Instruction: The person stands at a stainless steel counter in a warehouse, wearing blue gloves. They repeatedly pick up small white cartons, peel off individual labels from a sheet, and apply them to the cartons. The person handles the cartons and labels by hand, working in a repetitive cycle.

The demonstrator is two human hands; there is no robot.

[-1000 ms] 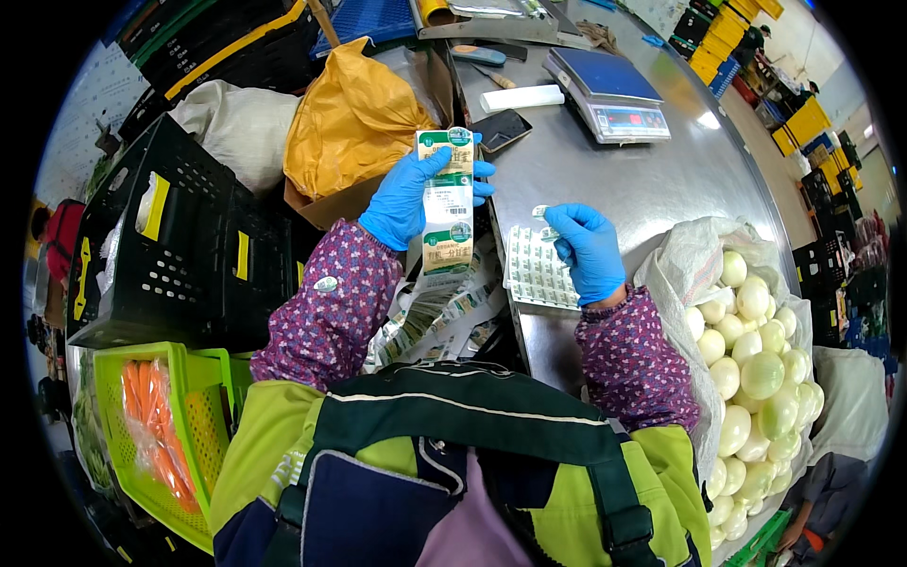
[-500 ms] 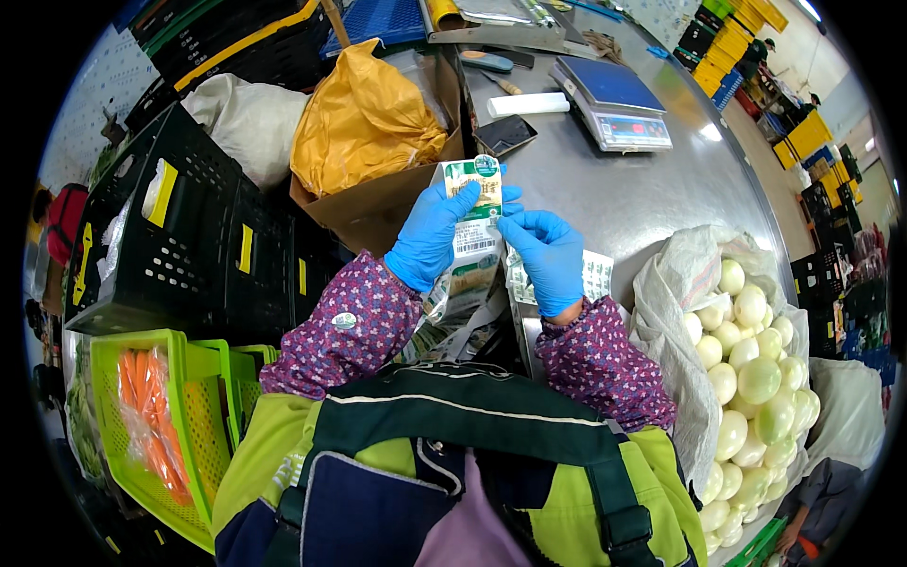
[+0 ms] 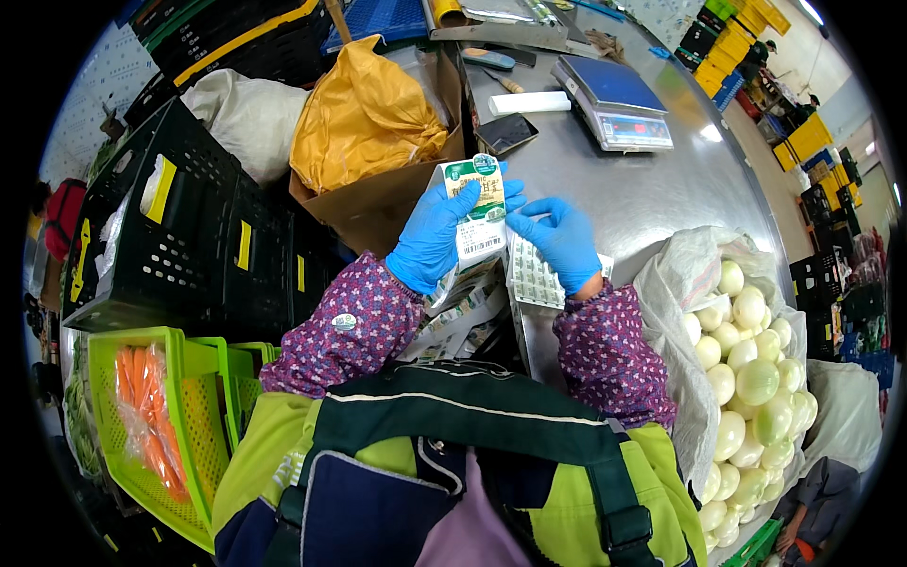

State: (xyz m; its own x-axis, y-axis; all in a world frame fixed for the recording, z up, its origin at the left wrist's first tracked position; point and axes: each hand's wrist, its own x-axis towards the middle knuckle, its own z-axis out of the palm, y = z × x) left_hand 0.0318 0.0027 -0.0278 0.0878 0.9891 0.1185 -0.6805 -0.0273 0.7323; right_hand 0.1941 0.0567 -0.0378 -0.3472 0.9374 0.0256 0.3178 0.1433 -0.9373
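Observation:
My left hand (image 3: 430,234), in a blue glove, grips a strip of printed green-and-white labels (image 3: 484,236). Its thumb lies over the front of the strip, and the lower end folds down towards my apron. Just right of the strip, my right hand (image 3: 559,241), gloved the same way, has its fingers drawn together in a pinch; whether anything is between them I cannot make out. Beneath that hand, at the table's edge, lies a sheet of small round stickers (image 3: 537,282), partly covered by it. One more sticker (image 3: 345,322) clings to my left sleeve.
A cardboard box with a yellow bag (image 3: 364,113) stands ahead on the left. On the metal table (image 3: 699,194) are a scale (image 3: 614,99), a phone (image 3: 507,134) and a white roll (image 3: 529,103). A sack of peeled onions (image 3: 746,378) sits right; a green crate holds bagged carrots (image 3: 149,416) at left.
My right hand has shifted slightly right, away from the label strip, uncovering more of the sticker sheet. My left hand stays nearly in place, the strip tilted a little.

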